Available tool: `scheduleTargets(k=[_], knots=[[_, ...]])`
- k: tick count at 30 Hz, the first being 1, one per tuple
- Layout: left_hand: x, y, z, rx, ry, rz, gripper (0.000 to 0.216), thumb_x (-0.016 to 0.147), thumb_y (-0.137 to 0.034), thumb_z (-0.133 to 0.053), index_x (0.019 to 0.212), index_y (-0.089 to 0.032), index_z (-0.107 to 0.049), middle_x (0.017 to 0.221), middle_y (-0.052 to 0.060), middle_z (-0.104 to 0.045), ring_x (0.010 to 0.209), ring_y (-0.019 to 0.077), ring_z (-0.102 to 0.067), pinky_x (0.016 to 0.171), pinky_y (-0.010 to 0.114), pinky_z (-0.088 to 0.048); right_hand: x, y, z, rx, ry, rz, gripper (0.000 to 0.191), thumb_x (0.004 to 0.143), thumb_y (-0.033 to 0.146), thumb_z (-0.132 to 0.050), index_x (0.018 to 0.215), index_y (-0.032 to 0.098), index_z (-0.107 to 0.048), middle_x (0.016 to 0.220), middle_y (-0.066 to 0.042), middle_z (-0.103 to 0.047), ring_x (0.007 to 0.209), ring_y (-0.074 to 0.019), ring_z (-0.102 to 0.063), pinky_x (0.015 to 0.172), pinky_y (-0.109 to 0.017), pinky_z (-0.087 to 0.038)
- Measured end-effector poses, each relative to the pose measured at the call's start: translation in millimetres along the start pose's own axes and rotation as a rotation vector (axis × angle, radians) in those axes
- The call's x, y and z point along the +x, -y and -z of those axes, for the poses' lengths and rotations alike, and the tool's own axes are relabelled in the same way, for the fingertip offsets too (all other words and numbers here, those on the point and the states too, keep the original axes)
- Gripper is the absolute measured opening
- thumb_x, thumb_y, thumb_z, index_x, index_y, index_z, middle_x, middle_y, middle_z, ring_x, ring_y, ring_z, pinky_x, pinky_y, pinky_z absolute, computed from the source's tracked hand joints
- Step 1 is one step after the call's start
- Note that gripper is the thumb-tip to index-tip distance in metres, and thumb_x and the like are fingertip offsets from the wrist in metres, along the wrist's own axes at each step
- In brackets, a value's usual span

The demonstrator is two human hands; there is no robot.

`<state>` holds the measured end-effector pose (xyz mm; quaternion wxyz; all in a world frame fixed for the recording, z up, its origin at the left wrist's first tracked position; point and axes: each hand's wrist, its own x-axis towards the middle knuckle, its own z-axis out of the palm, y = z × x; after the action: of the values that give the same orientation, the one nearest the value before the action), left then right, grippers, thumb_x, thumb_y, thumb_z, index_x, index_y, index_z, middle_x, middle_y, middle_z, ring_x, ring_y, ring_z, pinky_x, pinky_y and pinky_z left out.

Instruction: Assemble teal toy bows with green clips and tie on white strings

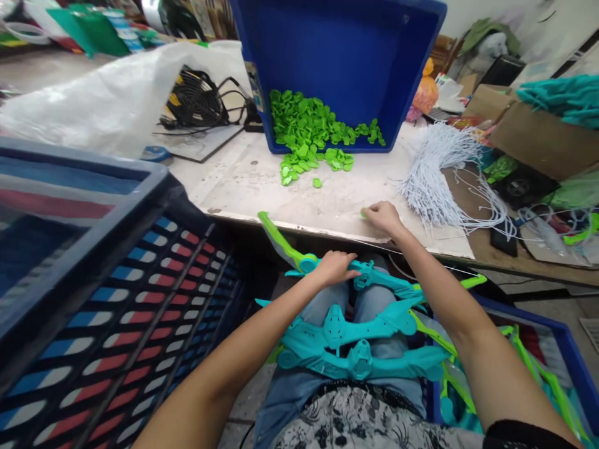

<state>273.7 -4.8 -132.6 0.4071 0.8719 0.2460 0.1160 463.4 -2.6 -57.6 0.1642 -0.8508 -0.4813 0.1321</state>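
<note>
My left hand (334, 268) is closed around a teal toy bow (397, 285) with lime green limb ends, held across my knees at the table's front edge. A thin white string runs along it towards its right tip. Above the table edge my right hand (384, 218) pinches a small green plastic piece (364, 213), mostly covered by the fingertips. Two more teal bow bodies (334, 330) lie across my lap. Similar green pieces (304, 121) are heaped in a tipped blue bin (337, 56) and spill onto the table, one lying apart.
A bundle of white strings (435, 168) lies on the right of the white tabletop (262, 187). A dark slatted crate (154, 193) stands at my left. At lower right, a blue crate (556, 337) holds more bows. Coiled black cables (199, 96) and a cardboard box (538, 131) sit farther back.
</note>
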Motion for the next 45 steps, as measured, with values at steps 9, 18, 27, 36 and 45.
scheduleTargets(k=[9,18,27,36,45], knots=[[1,-8,0,0.205,0.525,0.094,0.048,0.086,-0.050,-0.049,0.112,-0.013,-0.066,0.111,0.013,-0.070,0.097,0.0266,-0.065,0.079,0.028,-0.046,-31,-53,29,-0.273,-0.073,0.026,0.042,0.086,0.048,-0.052,0.084,0.013,-0.075,0.085,-0.015,-0.072,0.087,-0.0267,-0.063,0.073,-0.032,-0.041],[14,-14,-13,-0.107,0.614,0.212,0.047,0.076,-0.052,-0.062,0.106,-0.015,-0.067,0.104,0.006,-0.072,0.095,0.0241,-0.065,0.079,0.026,-0.046,-21,-70,5,-0.147,-0.145,0.412,0.018,0.081,0.030,-0.065,0.090,0.015,-0.069,0.099,-0.012,-0.071,0.100,-0.0296,-0.054,0.088,-0.043,-0.038],[15,-2,-15,-0.404,0.653,0.338,0.057,0.068,-0.063,-0.065,0.099,-0.016,-0.070,0.087,0.003,-0.072,0.072,0.0189,-0.064,0.070,0.027,-0.046,-120,-80,-14,0.124,-0.082,0.823,0.021,0.090,0.033,-0.058,0.099,0.016,-0.066,0.105,-0.008,-0.071,0.094,-0.0218,-0.058,0.082,-0.035,-0.045],[14,0,-23,-0.410,0.641,0.329,0.062,0.067,-0.067,-0.062,0.102,-0.016,-0.070,0.086,0.003,-0.072,0.075,0.0188,-0.062,0.067,0.025,-0.044,-179,-99,-61,0.000,-0.111,0.808,0.019,0.093,0.027,-0.054,0.101,0.018,-0.069,0.113,-0.008,-0.071,0.105,-0.0234,-0.059,0.084,-0.038,-0.043],[18,-4,-27,-0.128,0.577,0.161,0.060,0.066,-0.067,-0.060,0.096,-0.015,-0.067,0.087,0.001,-0.067,0.085,0.0194,-0.058,0.068,0.022,-0.040,-177,-92,-67,0.178,0.058,0.330,0.026,0.072,0.029,-0.078,0.091,0.020,-0.064,0.117,-0.008,-0.064,0.111,-0.0262,-0.055,0.088,-0.039,-0.042]])
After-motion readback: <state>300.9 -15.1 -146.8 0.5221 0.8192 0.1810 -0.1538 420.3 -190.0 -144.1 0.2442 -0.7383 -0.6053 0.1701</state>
